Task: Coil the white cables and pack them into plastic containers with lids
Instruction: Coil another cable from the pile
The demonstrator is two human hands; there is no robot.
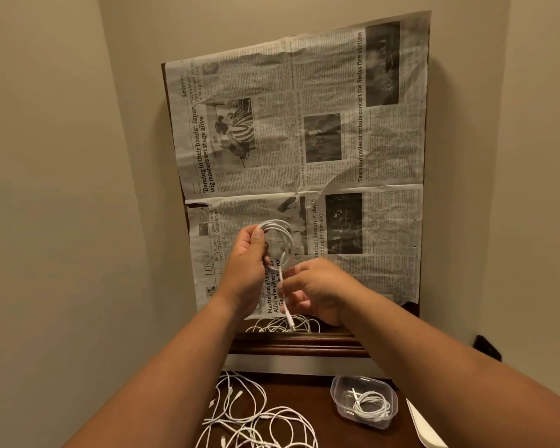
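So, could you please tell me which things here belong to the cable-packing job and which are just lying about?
Job:
coiled cable
left hand
right hand
loose cables
plastic container

Lying about:
newspaper
white object at the lower right

Two bare forearms fill the lower view, no sleeves, no watch, no rings or bands showing. The left hand (244, 276) and right hand (317, 292) are ungloved, with short plain nails and nothing worn at the wrists.
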